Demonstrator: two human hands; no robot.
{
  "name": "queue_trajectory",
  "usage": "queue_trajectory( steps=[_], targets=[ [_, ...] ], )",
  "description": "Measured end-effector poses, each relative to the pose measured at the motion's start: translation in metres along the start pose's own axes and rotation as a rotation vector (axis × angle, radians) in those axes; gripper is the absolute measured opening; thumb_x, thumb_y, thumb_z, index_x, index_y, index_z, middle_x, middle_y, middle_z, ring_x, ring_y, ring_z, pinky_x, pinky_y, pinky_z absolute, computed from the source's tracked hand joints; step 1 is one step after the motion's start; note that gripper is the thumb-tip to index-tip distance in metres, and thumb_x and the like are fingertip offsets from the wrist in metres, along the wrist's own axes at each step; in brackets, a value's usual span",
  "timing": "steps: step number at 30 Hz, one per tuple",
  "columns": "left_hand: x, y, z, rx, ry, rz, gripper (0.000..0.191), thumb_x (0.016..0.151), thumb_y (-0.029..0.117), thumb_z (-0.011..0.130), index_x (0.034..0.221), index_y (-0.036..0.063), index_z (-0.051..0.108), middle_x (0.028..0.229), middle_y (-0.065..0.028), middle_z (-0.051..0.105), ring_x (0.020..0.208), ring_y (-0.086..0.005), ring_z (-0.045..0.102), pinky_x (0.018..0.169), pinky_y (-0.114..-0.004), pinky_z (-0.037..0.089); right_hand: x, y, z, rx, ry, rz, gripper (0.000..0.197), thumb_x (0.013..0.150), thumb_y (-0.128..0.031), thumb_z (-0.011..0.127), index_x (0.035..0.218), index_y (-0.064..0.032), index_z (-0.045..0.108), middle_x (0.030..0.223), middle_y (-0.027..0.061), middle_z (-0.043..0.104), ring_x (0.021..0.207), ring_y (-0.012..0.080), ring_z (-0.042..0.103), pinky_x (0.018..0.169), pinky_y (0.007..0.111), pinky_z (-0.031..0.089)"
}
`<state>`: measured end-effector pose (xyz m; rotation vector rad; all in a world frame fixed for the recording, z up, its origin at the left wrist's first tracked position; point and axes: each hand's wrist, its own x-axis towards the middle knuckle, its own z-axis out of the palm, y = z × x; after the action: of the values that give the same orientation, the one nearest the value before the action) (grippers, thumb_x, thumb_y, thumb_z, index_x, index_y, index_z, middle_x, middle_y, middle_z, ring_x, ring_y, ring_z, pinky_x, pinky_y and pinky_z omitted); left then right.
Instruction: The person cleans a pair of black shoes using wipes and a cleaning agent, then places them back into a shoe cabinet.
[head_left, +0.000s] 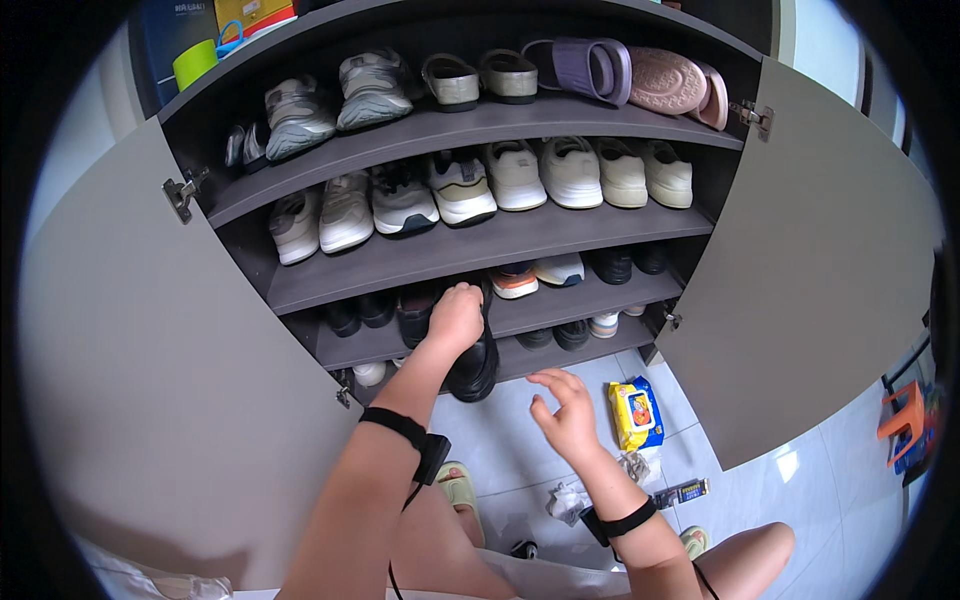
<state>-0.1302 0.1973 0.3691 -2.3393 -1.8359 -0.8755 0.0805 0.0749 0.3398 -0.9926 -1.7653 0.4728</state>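
Note:
My left hand (456, 321) grips a black shoe (475, 369) at the front of the third shelf of a shoe cabinet. The shoe's lower end hangs past the shelf edge, and my hand and forearm cover part of it. Another dark shoe (415, 319) stands on that shelf just left of my hand. My right hand (568, 412) is held over the tiled floor in front of the cabinet, fingers apart and holding nothing. To its right lies a yellow and blue pack of wipes (636, 414).
Both cabinet doors (817, 262) stand wide on either side. Pale sneakers (517, 176) line the second shelf; slippers (592, 71) and shoes fill the top one. Crumpled wipes (568, 501) and a small box (682, 493) lie on the floor. An orange stool (904, 420) is far right.

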Motion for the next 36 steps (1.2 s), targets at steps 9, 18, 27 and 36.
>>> queue_trajectory(
  steps=[9, 18, 27, 36],
  targets=[
    [0.006, -0.005, 0.011, 0.008, 0.008, -0.052, 0.027, 0.076, 0.014, 0.063, 0.102, 0.0072, 0.062, 0.096, -0.0141, 0.061, 0.095, -0.0328, 0.057, 0.082, -0.041, 0.046, 0.008, -0.018, 0.042, -0.118, -0.103, -0.061, 0.043, 0.069, -0.010, 0.066, 0.112, -0.0083, 0.058, 0.116, 0.0165, 0.051, 0.106, 0.0345, 0.050, 0.091, 0.040, 0.041],
    [-0.016, -0.049, -0.038, 0.153, 0.060, -0.281, 0.028, 0.084, 0.024, 0.052, 0.101, 0.0073, 0.065, 0.095, -0.0171, 0.065, 0.093, -0.0356, 0.059, 0.084, -0.043, 0.045, 0.042, -0.012, 0.080, -0.197, 0.037, 0.012, 0.056, 0.069, -0.016, 0.068, 0.121, -0.0049, 0.051, 0.121, 0.0240, 0.045, 0.110, 0.0415, 0.044, 0.095, 0.045, 0.038],
    [-0.024, -0.106, -0.026, -0.379, -0.046, -0.314, 0.039, 0.079, 0.027, 0.054, 0.108, 0.0013, 0.061, 0.104, -0.0197, 0.062, 0.099, -0.0338, 0.058, 0.088, -0.038, 0.045, 0.018, -0.009, 0.090, -0.205, -0.034, 0.126, 0.103, 0.056, -0.021, 0.080, 0.139, -0.0033, 0.021, 0.132, 0.0261, 0.032, 0.119, 0.0435, 0.036, 0.100, 0.045, 0.033],
    [-0.030, -0.048, -0.033, 0.055, -0.184, -0.359, 0.060, 0.059, 0.003, 0.068, 0.117, 0.0044, 0.052, 0.110, -0.0178, 0.056, 0.104, -0.0333, 0.054, 0.088, -0.038, 0.045, 0.007, 0.028, 0.103, -0.129, 0.079, 0.112, 0.094, 0.057, -0.011, 0.077, 0.135, 0.0042, 0.027, 0.109, 0.0212, 0.051, 0.100, 0.0353, 0.051, 0.089, 0.039, 0.043]
  ],
)
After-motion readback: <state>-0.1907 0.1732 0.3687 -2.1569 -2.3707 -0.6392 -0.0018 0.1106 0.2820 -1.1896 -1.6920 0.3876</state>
